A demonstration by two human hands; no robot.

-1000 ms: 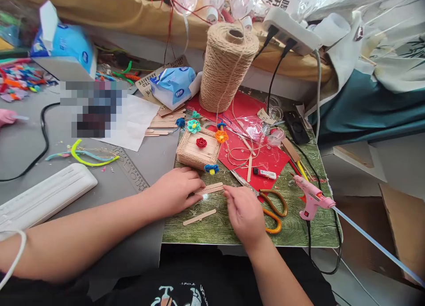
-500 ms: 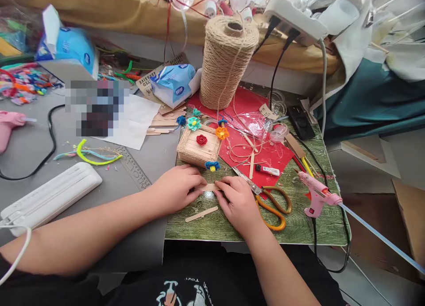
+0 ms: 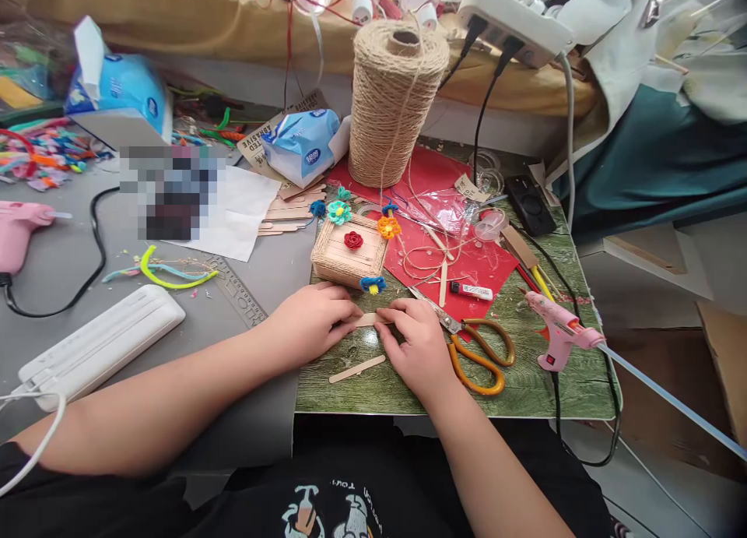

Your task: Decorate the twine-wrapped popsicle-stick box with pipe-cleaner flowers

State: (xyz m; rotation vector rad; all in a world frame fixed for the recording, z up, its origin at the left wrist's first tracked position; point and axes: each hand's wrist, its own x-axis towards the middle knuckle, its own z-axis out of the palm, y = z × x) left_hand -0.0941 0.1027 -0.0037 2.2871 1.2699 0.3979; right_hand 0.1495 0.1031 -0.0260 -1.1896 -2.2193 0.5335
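Between my two hands lies a wooden craft stick [image 3: 367, 320], low over the green wood-patterned mat. My left hand [image 3: 318, 320] pinches its left end. At the right end, the fingers of my right hand [image 3: 412, 339] are closed on the same stick. A second craft stick [image 3: 357, 369] rests on the mat just below. Beyond my hands sits a small stick box wrapped in twine [image 3: 350, 250], with a red rose on top and yarn flowers around its corners. Scissors with orange handles [image 3: 482, 359] lie beside my right hand.
A tall twine spool [image 3: 397, 102] stands behind the box. One pink glue gun [image 3: 560, 332] is at the right edge, another pink glue gun [image 3: 23, 230] far left. A white power bank-like block [image 3: 105, 343] lies near my left forearm. Red sheets [image 3: 484, 265] hold scraps.
The camera view has shifted slightly. Both hands keep hold of the craft stick, in nearly the same place between the box and the loose stick.
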